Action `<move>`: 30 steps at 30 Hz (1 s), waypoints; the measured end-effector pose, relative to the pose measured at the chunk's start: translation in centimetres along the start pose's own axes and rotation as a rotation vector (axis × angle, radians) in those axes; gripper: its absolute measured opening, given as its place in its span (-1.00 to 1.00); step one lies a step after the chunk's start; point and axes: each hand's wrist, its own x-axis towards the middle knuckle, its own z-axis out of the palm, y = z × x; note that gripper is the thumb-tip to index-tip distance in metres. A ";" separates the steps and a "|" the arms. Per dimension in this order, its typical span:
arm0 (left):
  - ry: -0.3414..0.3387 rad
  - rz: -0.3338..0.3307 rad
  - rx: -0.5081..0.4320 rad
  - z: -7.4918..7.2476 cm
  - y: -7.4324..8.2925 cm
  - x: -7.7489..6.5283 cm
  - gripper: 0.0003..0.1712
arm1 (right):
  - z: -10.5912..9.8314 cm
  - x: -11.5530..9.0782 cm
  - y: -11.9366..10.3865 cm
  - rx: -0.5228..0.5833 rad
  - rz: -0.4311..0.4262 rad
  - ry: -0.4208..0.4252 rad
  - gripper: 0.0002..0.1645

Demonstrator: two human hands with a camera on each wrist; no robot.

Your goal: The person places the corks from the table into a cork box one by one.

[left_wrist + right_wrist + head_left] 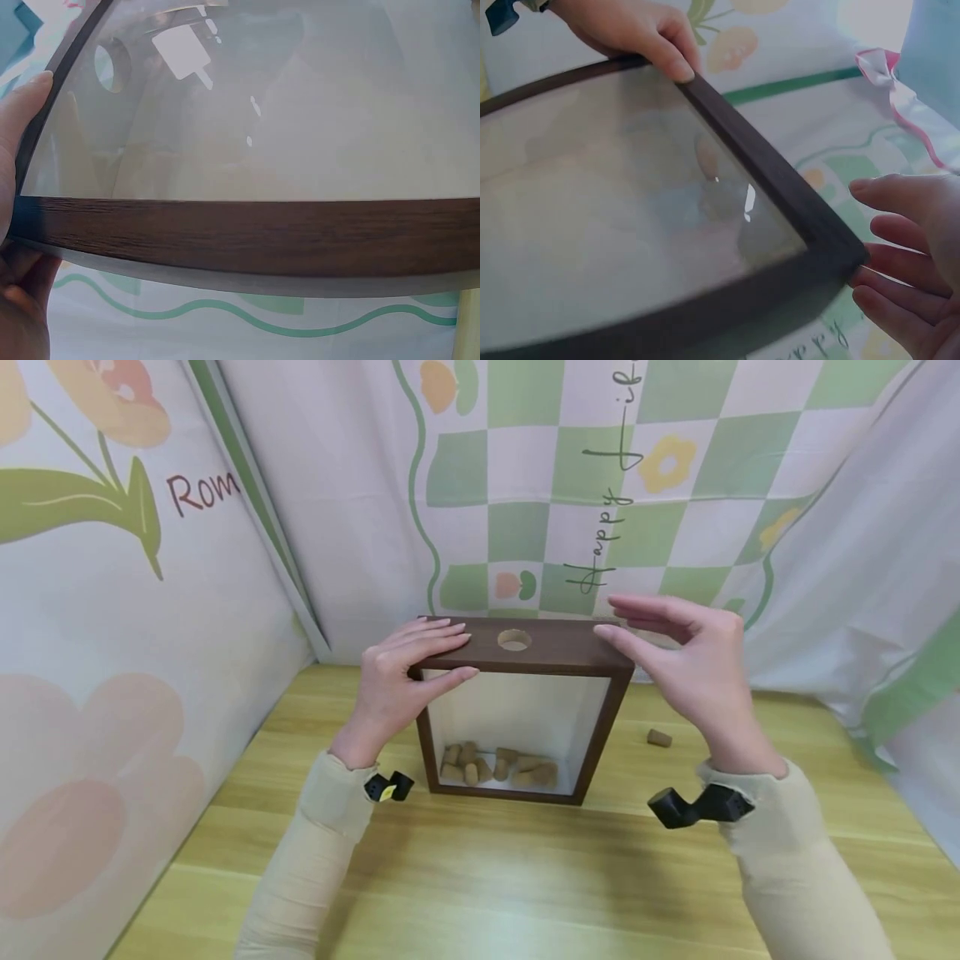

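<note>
A dark brown wooden shadow box (600, 739) with a clear front stands upright on the table, a round hole (514, 641) in its top. Several wine corks (536, 773) lie at the bottom inside it. My left hand (401, 668) grips the box's top left corner, fingers across the top and thumb over the front edge. At the opposite top corner is my right hand (686, 656), fingers extended and thumb spread. Some right fingertips (866, 255) are at or very near the corner; I cannot tell whether they touch. One loose cork (659, 738) lies right of the box.
The wood-grain table (480, 877) extends in front of the box and to both sides. Close behind hangs a green-and-white checked cloth (525, 468). A printed white panel (97, 635) stands along the left. In the right wrist view, a pink-edged ribbon (901, 105) hangs farther back.
</note>
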 end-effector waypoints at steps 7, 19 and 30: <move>0.000 0.004 0.007 0.0 0.0 -0.1 -0.53 | -2.9 -0.6 3.5 -0.054 0.085 0.035 -0.56; 0.003 0.017 0.006 0.0 0.2 0.2 -0.52 | -5.7 -2.7 11.3 -0.276 0.343 -0.119 -0.33; -0.004 0.010 0.006 -0.1 0.2 0.2 -0.52 | -5.9 -5.1 18.8 -0.351 0.410 -0.286 -0.25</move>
